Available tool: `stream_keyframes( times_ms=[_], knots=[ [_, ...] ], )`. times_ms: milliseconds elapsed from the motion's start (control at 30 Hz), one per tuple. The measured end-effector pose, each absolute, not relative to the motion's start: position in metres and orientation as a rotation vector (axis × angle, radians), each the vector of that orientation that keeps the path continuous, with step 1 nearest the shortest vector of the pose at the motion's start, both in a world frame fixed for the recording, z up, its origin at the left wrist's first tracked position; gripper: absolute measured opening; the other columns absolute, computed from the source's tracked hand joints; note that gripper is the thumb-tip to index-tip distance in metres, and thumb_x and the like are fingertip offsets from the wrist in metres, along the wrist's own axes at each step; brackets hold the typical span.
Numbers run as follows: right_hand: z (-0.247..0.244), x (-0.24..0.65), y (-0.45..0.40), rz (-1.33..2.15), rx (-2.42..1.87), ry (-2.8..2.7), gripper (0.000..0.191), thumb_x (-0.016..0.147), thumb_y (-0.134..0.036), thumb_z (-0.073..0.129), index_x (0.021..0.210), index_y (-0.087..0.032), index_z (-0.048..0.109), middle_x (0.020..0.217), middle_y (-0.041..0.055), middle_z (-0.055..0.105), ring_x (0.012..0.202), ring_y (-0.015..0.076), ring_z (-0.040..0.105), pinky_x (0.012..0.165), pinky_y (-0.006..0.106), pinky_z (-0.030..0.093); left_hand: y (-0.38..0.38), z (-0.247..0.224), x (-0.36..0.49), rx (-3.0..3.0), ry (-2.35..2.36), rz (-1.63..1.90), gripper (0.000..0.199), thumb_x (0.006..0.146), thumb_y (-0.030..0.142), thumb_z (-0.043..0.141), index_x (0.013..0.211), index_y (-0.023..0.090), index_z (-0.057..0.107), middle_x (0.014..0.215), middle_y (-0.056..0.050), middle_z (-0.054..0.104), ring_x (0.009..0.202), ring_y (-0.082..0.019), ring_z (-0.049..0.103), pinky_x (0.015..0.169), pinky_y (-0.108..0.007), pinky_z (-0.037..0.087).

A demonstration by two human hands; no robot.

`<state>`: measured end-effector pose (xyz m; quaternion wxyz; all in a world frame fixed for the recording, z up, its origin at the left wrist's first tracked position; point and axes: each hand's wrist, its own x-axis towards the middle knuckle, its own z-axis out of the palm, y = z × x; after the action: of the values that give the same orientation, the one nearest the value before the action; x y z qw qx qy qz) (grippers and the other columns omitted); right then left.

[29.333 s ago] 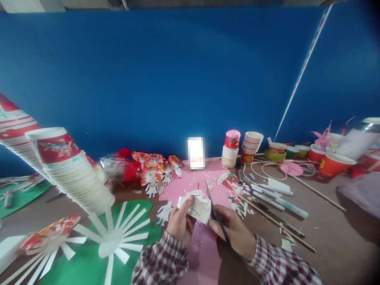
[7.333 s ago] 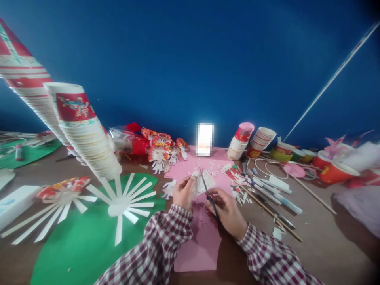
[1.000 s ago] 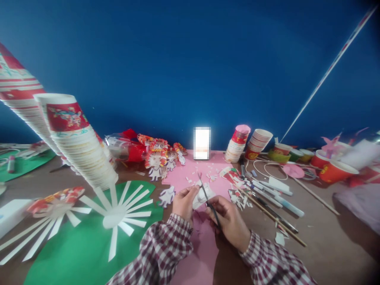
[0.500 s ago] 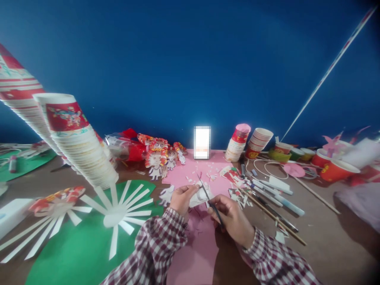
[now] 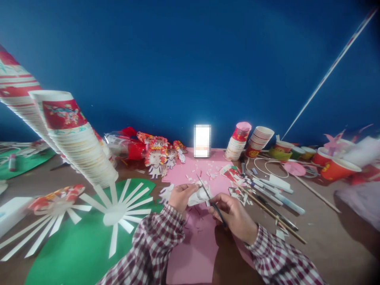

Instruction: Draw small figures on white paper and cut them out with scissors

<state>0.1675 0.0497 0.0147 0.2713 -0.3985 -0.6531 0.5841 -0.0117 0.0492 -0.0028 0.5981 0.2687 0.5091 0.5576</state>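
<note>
Between thumb and fingers, my left hand [image 5: 183, 196] pinches a small white paper piece [image 5: 197, 196] with drawn lines on it. My right hand [image 5: 233, 215] grips dark-handled scissors [image 5: 216, 209], whose blades point up and left across the paper's right side. Whether the blades are parted is hard to make out. Under both hands lies a pink sheet [image 5: 190, 257], strewn with small paper scraps. A white paper cutout [image 5: 166, 194] rests just left of my left hand.
Tall stacks of paper cups [image 5: 78, 146] lean at left beside a green sheet [image 5: 80, 241] with a white paper fan shape [image 5: 114, 215]. Cut-out figures [image 5: 156, 160] stand at the back. Pens [image 5: 267, 192], a wooden stick [image 5: 279, 219] and orange cups [image 5: 338, 168] lie right.
My hands still hold the paper and scissors in nearly the same place. My right hand has shifted very slightly to the right, and the view has moved a little.
</note>
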Motion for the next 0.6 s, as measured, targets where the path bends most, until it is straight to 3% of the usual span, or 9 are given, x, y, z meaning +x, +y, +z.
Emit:
stream_keyframes(
  times_ms=[600],
  knots=[
    [0.0106,0.1659,0.0497,1.556,-1.055,-1.775,0.017,0.073,-0.027,0.065,0.083,-0.017,0.054,0.051,-0.0064,0.048,0.041,0.0065,0.043,0.035,0.014,0.031,0.0463,-0.0003,-0.0073,0.676,1.279,1.323,0.014,0.061,0.028,0.071,0.065,0.014,0.070,0.063,-0.003,0.068,0.057,-0.012,0.058,0.057,-0.022,0.046]
  ],
)
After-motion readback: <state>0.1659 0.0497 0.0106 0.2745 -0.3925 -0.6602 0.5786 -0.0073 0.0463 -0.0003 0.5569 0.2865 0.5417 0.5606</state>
